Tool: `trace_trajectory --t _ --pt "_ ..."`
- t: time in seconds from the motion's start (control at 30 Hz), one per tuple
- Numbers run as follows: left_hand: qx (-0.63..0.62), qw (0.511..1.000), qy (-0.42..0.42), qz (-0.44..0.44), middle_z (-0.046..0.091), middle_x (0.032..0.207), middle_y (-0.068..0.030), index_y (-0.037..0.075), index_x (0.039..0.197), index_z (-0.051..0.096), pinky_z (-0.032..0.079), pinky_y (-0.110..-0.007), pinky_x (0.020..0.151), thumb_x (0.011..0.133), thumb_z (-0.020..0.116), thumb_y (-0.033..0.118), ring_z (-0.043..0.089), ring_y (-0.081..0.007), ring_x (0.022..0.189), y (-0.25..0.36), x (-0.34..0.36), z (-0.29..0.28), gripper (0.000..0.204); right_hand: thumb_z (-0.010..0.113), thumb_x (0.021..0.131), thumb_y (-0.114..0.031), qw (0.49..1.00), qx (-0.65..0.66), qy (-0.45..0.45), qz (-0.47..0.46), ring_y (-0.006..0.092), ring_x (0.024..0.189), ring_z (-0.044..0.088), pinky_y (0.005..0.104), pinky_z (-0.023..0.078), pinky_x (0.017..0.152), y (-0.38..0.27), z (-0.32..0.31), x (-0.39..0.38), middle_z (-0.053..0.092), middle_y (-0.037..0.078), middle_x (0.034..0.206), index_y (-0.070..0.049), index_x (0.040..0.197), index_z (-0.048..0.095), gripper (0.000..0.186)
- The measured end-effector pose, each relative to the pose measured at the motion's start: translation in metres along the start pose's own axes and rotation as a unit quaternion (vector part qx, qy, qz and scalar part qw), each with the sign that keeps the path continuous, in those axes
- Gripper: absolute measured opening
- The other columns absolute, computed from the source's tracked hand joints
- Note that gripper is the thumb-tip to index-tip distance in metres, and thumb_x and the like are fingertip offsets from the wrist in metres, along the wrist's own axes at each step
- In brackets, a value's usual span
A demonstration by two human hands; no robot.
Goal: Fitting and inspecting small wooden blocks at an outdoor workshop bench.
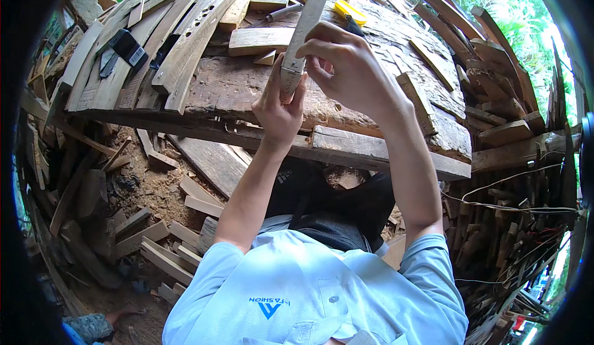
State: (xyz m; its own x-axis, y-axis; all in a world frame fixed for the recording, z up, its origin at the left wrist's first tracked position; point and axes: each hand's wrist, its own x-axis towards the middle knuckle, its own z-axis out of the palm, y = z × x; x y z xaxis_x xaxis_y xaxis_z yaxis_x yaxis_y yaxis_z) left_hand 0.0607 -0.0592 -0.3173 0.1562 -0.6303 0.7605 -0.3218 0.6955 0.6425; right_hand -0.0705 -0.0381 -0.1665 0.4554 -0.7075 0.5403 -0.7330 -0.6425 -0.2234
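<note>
Above the near edge of a rough timber workbench [229, 88], my left hand [279, 113] grips a narrow strip of wood [307, 26] from below. The strip tilts away from me, and a pale line crosses it near its lower end; whether this is a joint or a mark I cannot tell. My right hand [356, 63] is bent at the strip's right side, fingers curled and fingertips close together against its edge. Anything pinched there is hidden. Just beyond that hand lies a yellow loop-shaped tool [350, 12] with a dark part.
Several planks [198, 39] lie across the bench's left side, with a black boxy device [128, 47] on them. A short board [260, 41] rests behind my hands. Offcuts [167, 258] and sawdust cover the ground. Stacked wood [495, 97] and a wire [520, 208] are at right. Another person's patterned clothing [90, 327] shows lower left.
</note>
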Motion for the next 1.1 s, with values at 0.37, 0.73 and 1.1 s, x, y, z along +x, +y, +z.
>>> trace_trajectory --t 0.37,0.73,1.1 --pt "-0.009 0.999 0.026 0.026 0.076 0.111 -0.0206 0.002 0.138 0.062 0.063 -0.04 0.072 0.091 0.08 0.018 0.078 -0.0338 0.093 -0.001 0.0 0.001 0.053 0.074 0.093 -0.005 0.978 0.141 0.107 0.108 0.011 0.084 0.072 0.0256 0.058 0.067 -0.003 0.016 -0.008 0.074 0.003 0.097 -0.009 0.106 0.076 0.013" --pt "-0.035 0.999 -0.007 -0.019 0.077 0.107 -0.0188 0.002 0.138 0.062 0.061 -0.039 0.069 0.091 0.082 0.02 0.079 -0.031 0.09 -0.008 -0.006 -0.002 0.054 0.076 0.091 -0.005 0.963 0.203 0.138 0.11 0.0137 0.08 0.075 0.0276 0.061 0.065 0.013 0.033 -0.011 0.076 0.006 0.091 -0.006 0.1 0.073 0.009" --pt "-0.179 0.971 -0.125 -0.097 0.077 0.104 -0.0108 0.003 0.134 0.062 0.056 -0.028 0.067 0.095 0.079 0.021 0.072 -0.0139 0.085 -0.036 0.017 -0.014 0.047 0.075 0.088 -0.008 0.98 0.169 0.078 0.073 0.0162 0.079 0.076 0.0339 0.061 0.069 0.029 0.023 0.016 0.075 0.007 0.082 -0.006 0.093 0.073 0.007"
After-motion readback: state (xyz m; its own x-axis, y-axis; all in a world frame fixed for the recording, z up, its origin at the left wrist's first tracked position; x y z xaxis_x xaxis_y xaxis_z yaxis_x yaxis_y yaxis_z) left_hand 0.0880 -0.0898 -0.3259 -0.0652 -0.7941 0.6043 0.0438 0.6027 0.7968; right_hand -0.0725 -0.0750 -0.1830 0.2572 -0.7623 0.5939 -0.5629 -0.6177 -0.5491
